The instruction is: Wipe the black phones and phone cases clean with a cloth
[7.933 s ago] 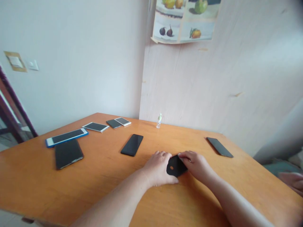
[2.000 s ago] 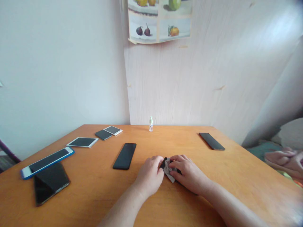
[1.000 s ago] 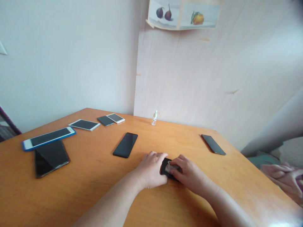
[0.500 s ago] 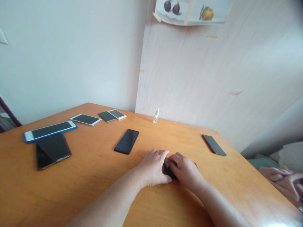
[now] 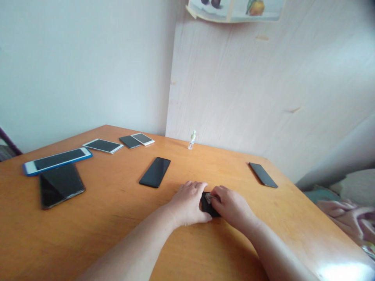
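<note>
A black phone (image 5: 207, 210) lies flat on the wooden table in front of me, mostly covered by my hands. My left hand (image 5: 187, 205) grips its left end, thumb along the near edge and fingers at the far edge. Over the phone's upper surface, my right hand (image 5: 233, 205) pinches a small crumpled pale cloth or wipe (image 5: 209, 198) and presses it near the left end. The right part of the phone is hidden under that hand.
Another black phone (image 5: 155, 172) lies just left of my hands, and a dark phone (image 5: 263, 175) at the right. Several phones and tablets, including a blue-edged white tablet (image 5: 58, 160), lie at the left. A small clear spray bottle (image 5: 191, 141) stands near the wall.
My right hand has shifted slightly over the phone, and more of the pale cloth shows. The left hand keeps its grip. The whole view has moved a little.
</note>
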The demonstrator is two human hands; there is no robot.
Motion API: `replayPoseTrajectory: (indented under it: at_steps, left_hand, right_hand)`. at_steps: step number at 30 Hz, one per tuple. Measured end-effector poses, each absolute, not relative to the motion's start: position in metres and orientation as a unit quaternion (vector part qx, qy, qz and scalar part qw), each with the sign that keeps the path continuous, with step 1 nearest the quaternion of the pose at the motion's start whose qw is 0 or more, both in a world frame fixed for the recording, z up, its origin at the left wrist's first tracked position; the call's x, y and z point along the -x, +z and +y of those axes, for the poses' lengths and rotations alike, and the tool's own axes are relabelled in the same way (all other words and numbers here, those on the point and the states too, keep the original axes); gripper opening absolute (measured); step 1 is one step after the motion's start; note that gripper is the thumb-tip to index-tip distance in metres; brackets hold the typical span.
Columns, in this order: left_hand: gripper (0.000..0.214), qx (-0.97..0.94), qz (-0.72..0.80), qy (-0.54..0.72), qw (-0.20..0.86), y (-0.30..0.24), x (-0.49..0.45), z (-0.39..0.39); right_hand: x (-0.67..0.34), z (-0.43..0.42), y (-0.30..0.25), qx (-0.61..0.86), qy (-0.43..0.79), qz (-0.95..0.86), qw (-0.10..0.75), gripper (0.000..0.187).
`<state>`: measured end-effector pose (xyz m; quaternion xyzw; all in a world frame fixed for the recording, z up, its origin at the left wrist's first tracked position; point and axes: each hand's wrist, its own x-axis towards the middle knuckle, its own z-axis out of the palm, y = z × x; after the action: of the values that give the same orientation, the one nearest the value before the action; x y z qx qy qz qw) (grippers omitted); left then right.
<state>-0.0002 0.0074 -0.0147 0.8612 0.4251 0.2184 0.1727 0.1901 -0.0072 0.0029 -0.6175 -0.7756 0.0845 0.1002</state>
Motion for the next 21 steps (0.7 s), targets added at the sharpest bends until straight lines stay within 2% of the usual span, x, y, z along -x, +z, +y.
replayPoseTrajectory:
  at_steps: [4, 6, 13, 15, 21]
  left_hand:
    - [0.08, -0.868, 0.415, 0.214, 0.17, -0.013, 0.002, 0.009]
    - [0.075, -0.871, 0.413, 0.21, 0.166, -0.013, 0.002, 0.009]
    - [0.06, -0.869, 0.425, 0.206, 0.147, -0.014, 0.0, 0.009]
    - [0.057, -0.871, 0.422, 0.203, 0.147, -0.014, 0.001, 0.009]
    - [0.061, -0.876, 0.415, 0.186, 0.162, -0.01, 0.003, 0.01]
  right_hand:
    - [-0.234, -0.003, 0.016, 0.743, 0.042, -0.668, 0.011, 0.017]
    - [-0.243, -0.004, 0.018, 0.759, 0.044, -0.65, 0.003, 0.017]
    - [-0.181, -0.016, 0.003, 0.566, 0.123, -0.804, 0.134, 0.008]
    - [-0.18, -0.015, 0.005, 0.569, 0.124, -0.804, 0.117, 0.007]
    - [-0.241, -0.007, 0.022, 0.731, 0.046, -0.68, 0.018, 0.015]
